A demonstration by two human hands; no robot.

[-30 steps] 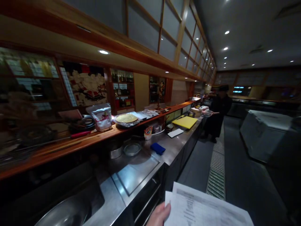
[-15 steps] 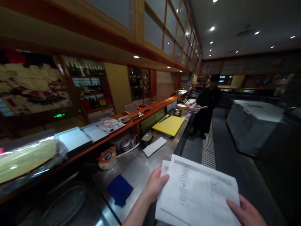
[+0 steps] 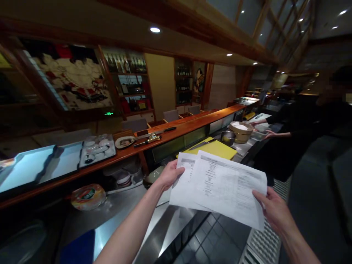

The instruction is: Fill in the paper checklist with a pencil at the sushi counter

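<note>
The one camera sits on the person's head and looks forward and down, facing along a steel counter (image 3: 121,209) and a long wooden bar top (image 3: 178,134). Closest in view are the left hand (image 3: 167,175) and right hand (image 3: 271,209), gripping the printed sheets (image 3: 220,187) at the lower middle. A yellow cutting board (image 3: 217,148) lies farther off, with wall shelves (image 3: 128,88) beyond and a co-worker (image 3: 302,124) at the right edge

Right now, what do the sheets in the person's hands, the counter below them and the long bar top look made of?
The sheets look like thin, matte printer paper, with printed text and grid lines. The counter seems to be stainless steel, judging by its grey, reflective sheen. The bar top looks like glossy varnished reddish wood, though the finish hides the detail.
</note>
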